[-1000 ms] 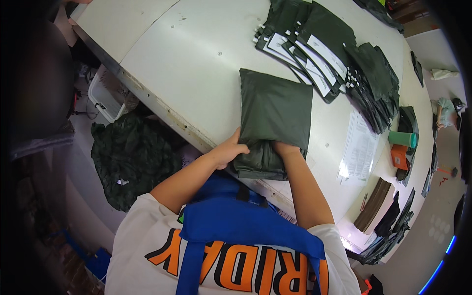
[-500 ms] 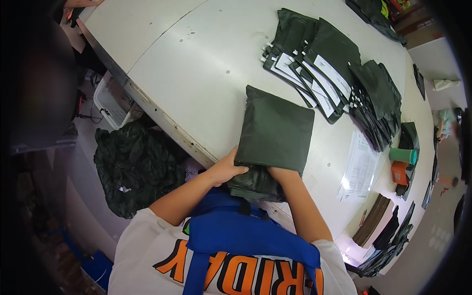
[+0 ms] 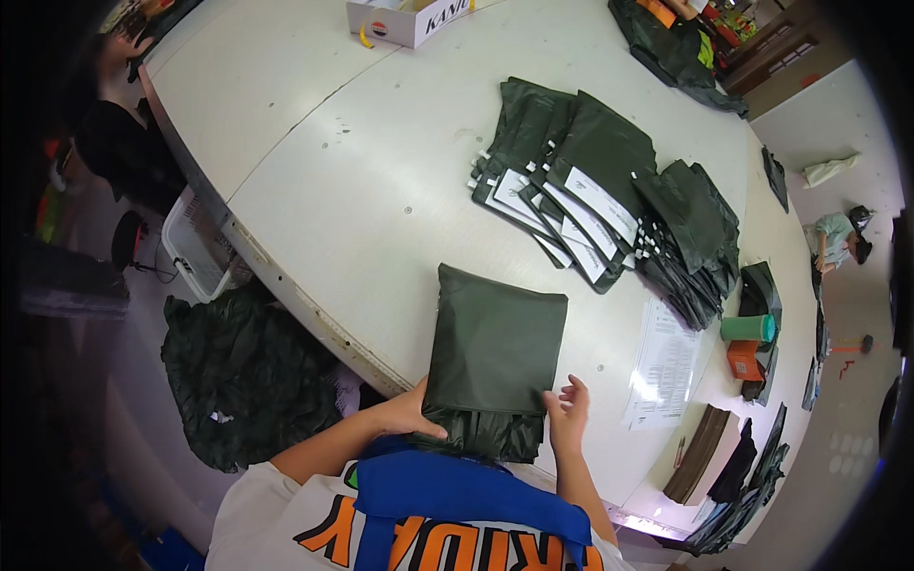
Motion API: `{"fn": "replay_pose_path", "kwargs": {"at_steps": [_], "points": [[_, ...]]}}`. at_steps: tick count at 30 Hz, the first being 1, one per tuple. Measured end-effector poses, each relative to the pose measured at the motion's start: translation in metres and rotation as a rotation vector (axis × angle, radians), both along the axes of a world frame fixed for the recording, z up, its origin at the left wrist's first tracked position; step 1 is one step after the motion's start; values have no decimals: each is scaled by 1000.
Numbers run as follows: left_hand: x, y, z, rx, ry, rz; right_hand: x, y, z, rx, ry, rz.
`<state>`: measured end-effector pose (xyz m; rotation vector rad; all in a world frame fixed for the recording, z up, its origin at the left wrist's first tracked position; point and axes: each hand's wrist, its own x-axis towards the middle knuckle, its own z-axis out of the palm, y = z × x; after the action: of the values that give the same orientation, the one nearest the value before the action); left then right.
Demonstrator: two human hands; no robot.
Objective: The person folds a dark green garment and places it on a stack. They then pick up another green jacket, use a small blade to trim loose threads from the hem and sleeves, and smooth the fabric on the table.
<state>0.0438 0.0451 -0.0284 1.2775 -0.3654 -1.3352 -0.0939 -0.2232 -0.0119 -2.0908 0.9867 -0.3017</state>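
In front of me on the table lies a square dark green fabric pouch (image 3: 500, 343), flat and smooth on top. Crinkled dark green fabric (image 3: 481, 434) shows at its near end, close to my body. My left hand (image 3: 407, 413) grips the pouch's near left corner, thumb on top and fingers hidden beneath. At the near right corner is my right hand (image 3: 568, 415), its fingers apart and its thumb by the pouch's edge. Beyond, several similar dark green pouches (image 3: 605, 138) lie overlapped with white paper labels, beside a heap of more dark green pieces (image 3: 687, 205).
Printed sheets (image 3: 664, 366) lie right of the pouch, near a green cylinder (image 3: 747, 328) and an orange box (image 3: 743, 360). A white carton (image 3: 409, 21) stands at the far edge. Left of the table are crumpled dark fabric (image 3: 252, 376) and a white basket (image 3: 195, 247).
My right hand has come out from under the pouch's near edge to its right side, fingers spreading. My left hand keeps its hold. The view has tilted up, showing the carton.
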Motion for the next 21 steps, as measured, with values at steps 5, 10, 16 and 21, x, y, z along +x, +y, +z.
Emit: {"fn": "replay_pose_path", "kwargs": {"at_steps": [5, 10, 16, 21], "points": [[-5, 13, 4, 122, -113, -99, -3, 16, -13, 836, 102, -95], [12, 9, 22, 140, -276, -158, -24, 40, 17, 406, -18, -121], [75, -49, 33, -347, 559, 307, -14, 49, 28, 648, -493, -426], [47, -70, -29, 229, -161, 185, -33, 59, 73, 868, 299, 442]]}}
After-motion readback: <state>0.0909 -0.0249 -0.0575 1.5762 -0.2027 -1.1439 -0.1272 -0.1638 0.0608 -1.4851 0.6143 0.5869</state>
